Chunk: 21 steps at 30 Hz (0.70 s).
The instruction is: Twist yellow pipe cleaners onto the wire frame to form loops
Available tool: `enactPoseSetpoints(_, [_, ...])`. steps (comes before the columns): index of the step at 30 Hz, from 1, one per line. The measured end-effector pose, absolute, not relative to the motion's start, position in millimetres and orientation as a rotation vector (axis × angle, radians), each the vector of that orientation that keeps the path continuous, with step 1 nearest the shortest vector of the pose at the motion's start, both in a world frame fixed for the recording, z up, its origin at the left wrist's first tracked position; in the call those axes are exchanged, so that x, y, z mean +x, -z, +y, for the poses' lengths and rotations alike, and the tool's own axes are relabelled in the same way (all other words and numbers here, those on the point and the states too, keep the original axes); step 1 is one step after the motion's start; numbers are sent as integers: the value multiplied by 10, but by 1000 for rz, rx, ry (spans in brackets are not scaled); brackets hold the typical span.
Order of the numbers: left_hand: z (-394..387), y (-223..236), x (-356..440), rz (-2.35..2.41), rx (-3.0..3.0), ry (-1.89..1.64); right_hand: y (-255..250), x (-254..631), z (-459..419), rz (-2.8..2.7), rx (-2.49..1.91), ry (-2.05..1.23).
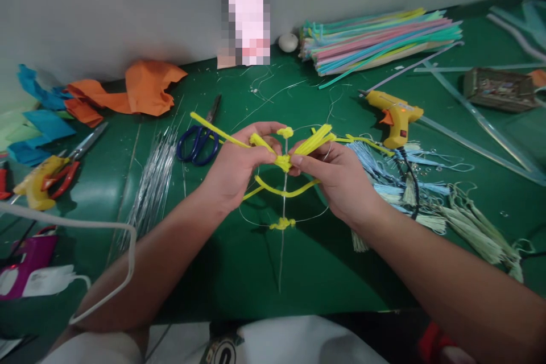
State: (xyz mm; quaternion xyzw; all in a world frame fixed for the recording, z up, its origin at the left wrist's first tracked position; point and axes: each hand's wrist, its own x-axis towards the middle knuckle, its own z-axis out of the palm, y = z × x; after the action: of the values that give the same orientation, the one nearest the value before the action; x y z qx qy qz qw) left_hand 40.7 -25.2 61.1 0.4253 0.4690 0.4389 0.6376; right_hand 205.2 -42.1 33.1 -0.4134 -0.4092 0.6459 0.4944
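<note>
No readable texts, labels, brands, numbers or signs.

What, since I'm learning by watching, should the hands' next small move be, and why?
Probably twist the fuzzy yellow chenille stems snugly around the thin straight silvery wire: the left hand and right hand pinch them where they bunch at the wire, while free lengths stick out on either side.

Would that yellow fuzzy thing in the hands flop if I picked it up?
Probably not much: its yellow strips poke out and hold their bends, and a thin wire runs through the middle. It's slim, so probably light. That thin loop might bend easily.
</note>
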Motion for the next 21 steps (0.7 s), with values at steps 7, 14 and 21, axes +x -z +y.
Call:
enactPoseSetpoints(7, [-229,-627,397,1026,974,-959,-346,2049,-425,-1009,-1005,-1580])
enactPoseSetpoints(14, [-240,-625,397,985,988,-967,-341,2059,-437,-1002,-980,-1577])
enactPoseSetpoints(21, [-247,-634,347,1069,1128,-929,-359,2070,-431,-968,-1017,-1595])
